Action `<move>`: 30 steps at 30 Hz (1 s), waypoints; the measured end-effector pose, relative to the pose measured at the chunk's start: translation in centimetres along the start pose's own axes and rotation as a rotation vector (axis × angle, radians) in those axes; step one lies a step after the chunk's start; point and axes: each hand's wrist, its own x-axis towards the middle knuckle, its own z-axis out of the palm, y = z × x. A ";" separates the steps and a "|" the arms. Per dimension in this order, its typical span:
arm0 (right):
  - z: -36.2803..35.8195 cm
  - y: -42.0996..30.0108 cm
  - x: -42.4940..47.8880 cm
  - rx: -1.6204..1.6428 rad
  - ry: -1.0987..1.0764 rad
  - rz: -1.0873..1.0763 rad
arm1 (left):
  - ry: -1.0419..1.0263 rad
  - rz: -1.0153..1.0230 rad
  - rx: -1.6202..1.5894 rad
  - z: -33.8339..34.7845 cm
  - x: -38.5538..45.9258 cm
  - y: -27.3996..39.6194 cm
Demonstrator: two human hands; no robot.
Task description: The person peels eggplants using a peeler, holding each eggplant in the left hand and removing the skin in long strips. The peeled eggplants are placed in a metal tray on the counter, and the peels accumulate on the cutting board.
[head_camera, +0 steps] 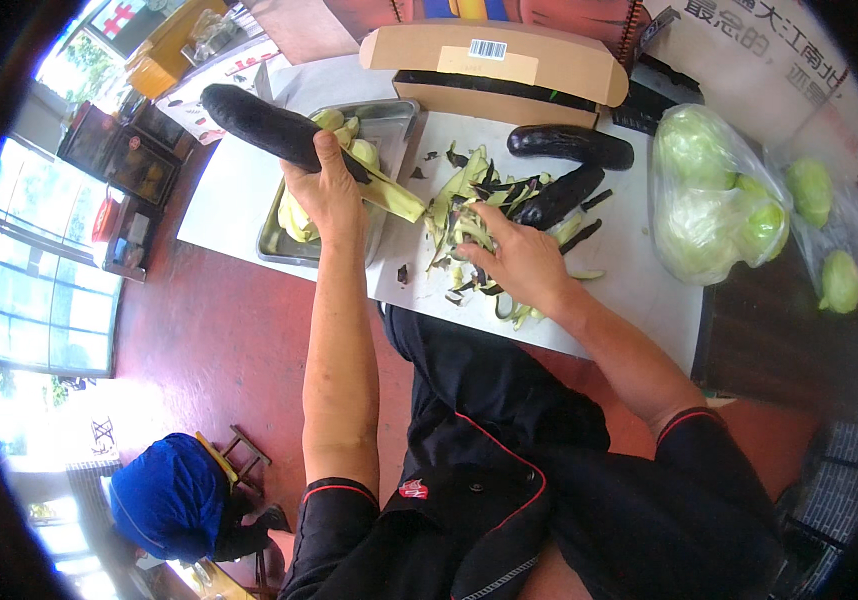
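My left hand (331, 187) grips a long dark eggplant (260, 124); its lower end is peeled and pale green. Beneath it, a metal tray (406, 112) holds pale peeled pieces (298, 217). My right hand (515, 259) is over a heap of peelings (466, 180), thumb and fingers bent around something among the scraps that I cannot make out; a peeler cannot be told apart there. Beyond this hand lie two unpeeled eggplants, one (571, 146) at the back and one (562, 196) resting against the peelings.
An opened cardboard box (504, 97) stands at the table's back. Plastic bags with round green vegetables (706, 217) and smaller green ones (840, 281) are at the right. A person in blue (170, 495) sits at lower left, away from the white table (219, 202).
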 end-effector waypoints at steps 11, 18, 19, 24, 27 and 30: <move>1.5 2.3 3.7 0.924 -0.198 0.176 | -0.070 -0.056 -0.011 -1.9 -0.4 -1.2; -1.2 0.7 3.0 1.518 -0.580 0.504 | -0.090 -0.074 0.066 -1.8 -1.1 -0.5; -1.1 0.6 3.3 1.492 -0.591 0.500 | -0.097 -0.064 0.038 -1.6 -1.0 -0.5; -0.3 -0.2 3.1 1.394 -0.343 0.468 | -0.046 -0.107 -0.119 -1.8 -1.3 -0.3; 0.6 -0.2 2.9 1.461 -0.365 0.445 | -0.040 -0.142 -0.281 -1.6 -1.6 0.3; 0.9 -0.7 3.1 1.557 -0.320 0.474 | -0.100 -0.108 -0.318 -1.4 -2.5 0.8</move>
